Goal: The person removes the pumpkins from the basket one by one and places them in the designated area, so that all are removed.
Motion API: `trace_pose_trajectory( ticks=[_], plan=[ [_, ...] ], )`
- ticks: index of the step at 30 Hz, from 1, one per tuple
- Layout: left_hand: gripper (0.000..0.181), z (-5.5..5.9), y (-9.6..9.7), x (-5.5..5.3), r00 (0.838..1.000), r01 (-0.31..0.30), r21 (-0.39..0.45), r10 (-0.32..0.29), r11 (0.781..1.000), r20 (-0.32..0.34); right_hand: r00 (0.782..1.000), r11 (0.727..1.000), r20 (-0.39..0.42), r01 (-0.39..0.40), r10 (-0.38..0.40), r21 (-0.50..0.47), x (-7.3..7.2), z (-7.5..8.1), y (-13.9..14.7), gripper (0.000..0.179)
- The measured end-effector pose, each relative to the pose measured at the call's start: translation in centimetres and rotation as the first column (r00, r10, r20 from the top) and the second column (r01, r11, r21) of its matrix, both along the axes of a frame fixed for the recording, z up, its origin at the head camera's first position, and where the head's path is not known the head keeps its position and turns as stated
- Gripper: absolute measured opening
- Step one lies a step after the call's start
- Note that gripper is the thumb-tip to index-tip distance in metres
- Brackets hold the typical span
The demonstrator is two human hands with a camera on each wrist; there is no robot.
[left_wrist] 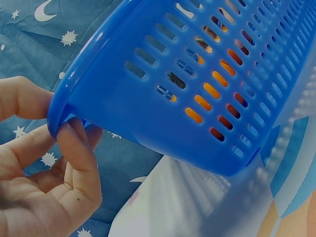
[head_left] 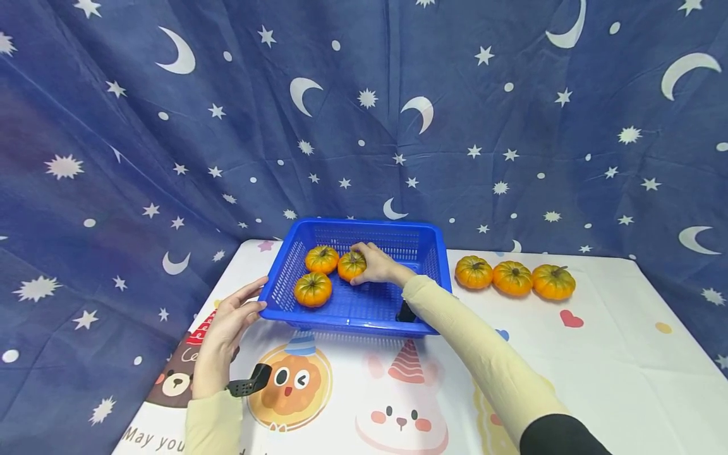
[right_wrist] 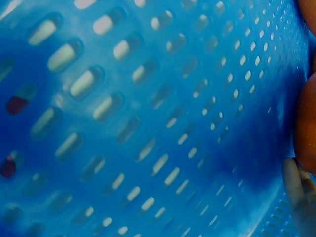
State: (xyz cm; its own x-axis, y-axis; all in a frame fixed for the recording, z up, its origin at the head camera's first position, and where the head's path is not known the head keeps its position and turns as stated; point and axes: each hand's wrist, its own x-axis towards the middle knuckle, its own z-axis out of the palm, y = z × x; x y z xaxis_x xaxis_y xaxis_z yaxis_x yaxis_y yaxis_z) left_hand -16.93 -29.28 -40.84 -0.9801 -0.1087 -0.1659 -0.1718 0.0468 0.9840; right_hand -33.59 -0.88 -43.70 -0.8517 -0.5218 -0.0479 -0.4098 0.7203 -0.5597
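Note:
A blue plastic basket (head_left: 355, 325) with slotted walls stands on the table. My left hand (head_left: 227, 322) pinches its left front corner; the left wrist view has the thumb above the rim (left_wrist: 81, 64) and curled fingers (left_wrist: 81, 160) beneath. Inside, my right hand (head_left: 378, 265) grips a small orange-green pumpkin (head_left: 348, 268), thumb on the near side and fingers over the far side. Two more pumpkins sit left of it, one behind (head_left: 321, 260) and one in front (head_left: 313, 291). At the right wrist view's edge, fingertips (right_wrist: 292, 182) touch a pumpkin (right_wrist: 307, 126).
Right of the basket, three pumpkins (head_left: 513, 279) stand in a row on the white cartoon-print tablecloth (head_left: 620, 341). A dark blue curtain (head_left: 364, 151) with moons and stars hangs behind the table and down its left side. My right forearm crosses the basket's right front rim.

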Motion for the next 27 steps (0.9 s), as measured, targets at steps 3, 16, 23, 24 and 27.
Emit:
trace_pose_trajectory(
  ticks=[3,16,23,24,27],
  plan=[
    [0.059,-0.1,0.1,0.0,1.000,0.002,0.005,-0.002,1.000,-0.001,1.000,1.000,0.006,-0.006,0.006,0.003,0.0,0.1,0.2,0.083],
    [0.059,0.0,0.1,0.0,1.000,-0.005,-0.011,0.005,1.000,0.018,0.999,0.998,-0.001,-0.046,0.046,0.042,0.6,2.8,0.7,0.080],
    [0.059,0.1,0.1,0.0,1.000,-0.007,-0.006,0.007,1.000,0.021,0.999,0.998,0.001,-0.047,0.047,0.032,1.3,4.5,1.4,0.079],
    [0.059,0.1,0.1,0.0,1.000,-0.006,-0.002,0.006,1.000,0.019,0.999,0.998,-0.002,-0.046,0.046,0.032,1.4,4.7,1.5,0.079],
    [0.059,0.1,0.1,0.0,1.000,-0.001,0.003,0.001,1.000,0.010,0.998,0.998,-0.025,-0.048,0.049,0.028,1.5,5.1,1.8,0.080]
  ],
)
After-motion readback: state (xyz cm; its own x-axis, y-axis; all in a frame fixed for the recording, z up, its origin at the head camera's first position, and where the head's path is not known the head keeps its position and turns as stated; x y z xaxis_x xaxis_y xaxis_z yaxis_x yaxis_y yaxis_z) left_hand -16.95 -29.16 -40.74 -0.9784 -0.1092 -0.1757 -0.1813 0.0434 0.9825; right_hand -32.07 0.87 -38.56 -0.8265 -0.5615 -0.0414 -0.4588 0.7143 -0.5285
